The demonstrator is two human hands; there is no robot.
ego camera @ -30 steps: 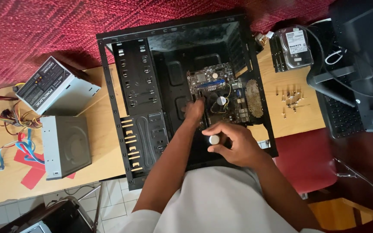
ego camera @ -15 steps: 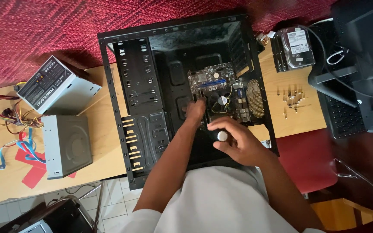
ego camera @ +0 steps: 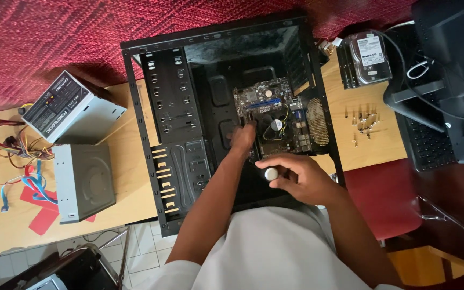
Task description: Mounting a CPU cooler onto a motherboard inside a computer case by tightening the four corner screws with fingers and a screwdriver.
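Wooden desk carries the open computer case [ego camera: 173,107]; my left hand [ego camera: 243,137] presses fingertips on the motherboard [ego camera: 275,121], my right hand [ego camera: 296,177] grips a screwdriver handle [ego camera: 271,173]; I'd keep it vertical.

case [ego camera: 173,107]: black | carpet [ego camera: 55,37]: dark red, ribbed | table [ego camera: 130,161]: light wood | chair seat [ego camera: 385,198]: red

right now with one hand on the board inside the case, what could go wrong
The left hand rests on the motherboard edge; bare fingers could press or bend small parts. The right hand holds a white-capped tool upright above the case; a slip might gouge the board. Loose screws on the table could roll off.
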